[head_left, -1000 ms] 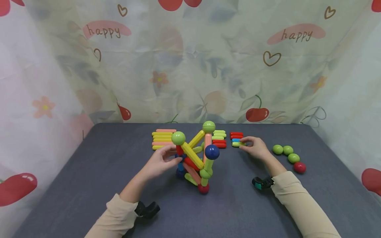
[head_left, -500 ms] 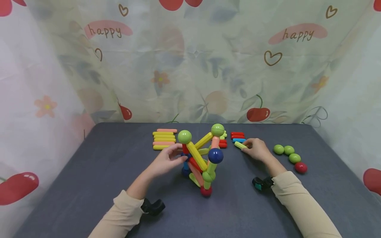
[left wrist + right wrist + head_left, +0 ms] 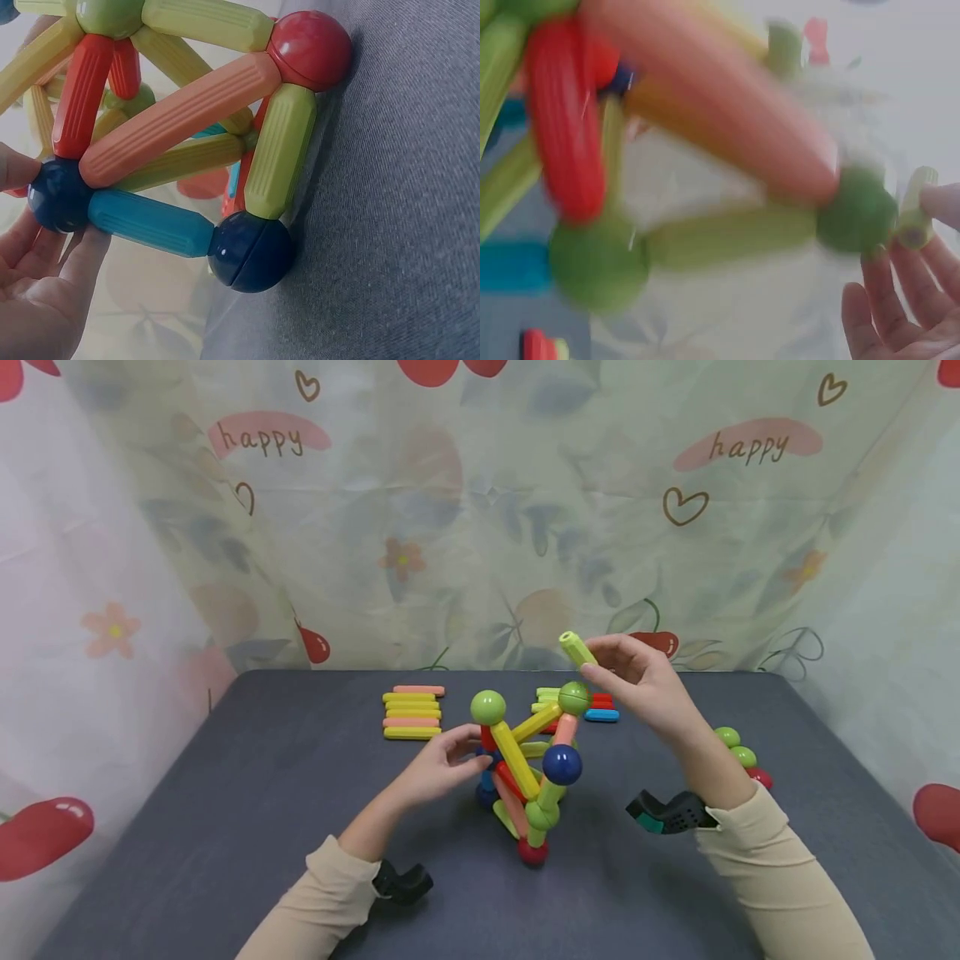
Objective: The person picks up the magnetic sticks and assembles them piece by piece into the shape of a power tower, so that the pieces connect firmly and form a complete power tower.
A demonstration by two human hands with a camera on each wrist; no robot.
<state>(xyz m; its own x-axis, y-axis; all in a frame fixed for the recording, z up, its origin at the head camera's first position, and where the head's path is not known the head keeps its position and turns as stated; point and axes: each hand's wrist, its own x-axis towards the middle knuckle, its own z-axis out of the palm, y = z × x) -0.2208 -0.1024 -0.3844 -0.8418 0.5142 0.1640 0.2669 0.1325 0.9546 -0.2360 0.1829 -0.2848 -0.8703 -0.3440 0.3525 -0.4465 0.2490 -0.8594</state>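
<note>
Beyond the left hand [image 3: 438, 770], a row of yellow and pink sticks [image 3: 411, 713] lies on the table [image 3: 315, 760]. The left hand is drawn nearly closed, its thumb and fingertips pinching a dark blue ball [image 3: 61, 196] on the side of the stick-and-ball structure [image 3: 515, 760]. The structure stands on the table just right of that hand; both have shifted slightly rightward over the last half second, so the grip seems to guide the structure as well as steady it. The right hand [image 3: 645, 685] has changed most: it has risen from the table with a light green stick [image 3: 576, 647], pinched between thumb and fingers with little gap left. That stick now hangs in front of the right hand's fingertips, above the structure's upper green ball [image 3: 575, 697]. In the right wrist view the two look close, and whether they touch cannot be told; the piece appears within reach of a join but not yet attached. Below the right hand, a blue stick [image 3: 602, 716] lies on the table beside red sticks [image 3: 602, 700]. Right of its wrist, partly hidden, are green balls [image 3: 727, 737] and a red ball [image 3: 761, 776].
</note>
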